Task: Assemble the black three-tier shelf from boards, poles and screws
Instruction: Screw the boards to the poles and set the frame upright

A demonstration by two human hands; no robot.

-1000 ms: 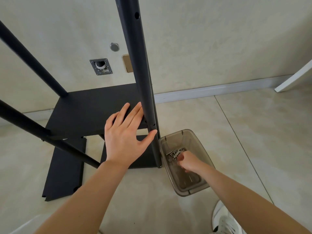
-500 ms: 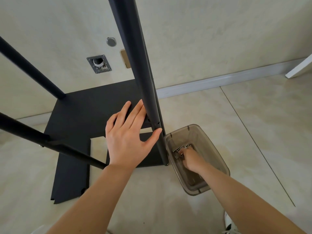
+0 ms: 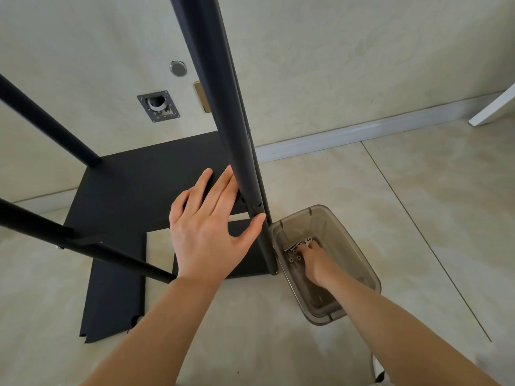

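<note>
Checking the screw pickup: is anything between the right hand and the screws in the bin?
Nothing visible. The right hand is already inside the open-topped bin, its fingers down among the screws; the front pole stands just left of the bin.

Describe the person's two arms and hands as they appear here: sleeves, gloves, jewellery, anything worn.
Both forearms are bare right to the bottom edge of the picture, so no sleeve shows. The left hand wears no glove, ring, watch or wristband. The right hand is gloveless too, with a bare wrist; its fingers are partly hidden in the bin, so rings there cannot be ruled out. No markings are visible.
</note>
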